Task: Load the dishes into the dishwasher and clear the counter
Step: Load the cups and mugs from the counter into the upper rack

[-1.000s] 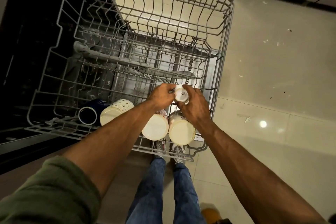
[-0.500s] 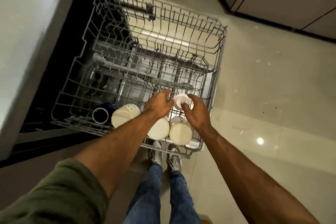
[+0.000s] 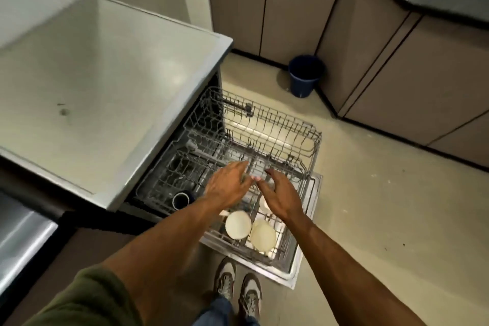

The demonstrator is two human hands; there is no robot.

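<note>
The grey wire dishwasher rack (image 3: 315,140) is pulled out over the open door. Two cream mugs (image 3: 237,224) (image 3: 262,235) lie on their sides at its near end, and a dark blue mug (image 3: 181,200) lies at its left. A small white cup (image 3: 264,202) sits in the rack, mostly hidden under my right hand. My left hand (image 3: 228,185) and my right hand (image 3: 281,196) hover side by side above the rack, fingers spread and relaxed, holding nothing.
A grey countertop (image 3: 105,82) covers the dishwasher on the left. A blue bucket (image 3: 305,75) stands on the floor by brown cabinets (image 3: 291,2). My shoes (image 3: 238,291) are just in front of the open door.
Both hands have let go of the small white cup and lifted away from it, fingers opening. The view has pulled back and up, now showing the counter, cabinets and bucket.
</note>
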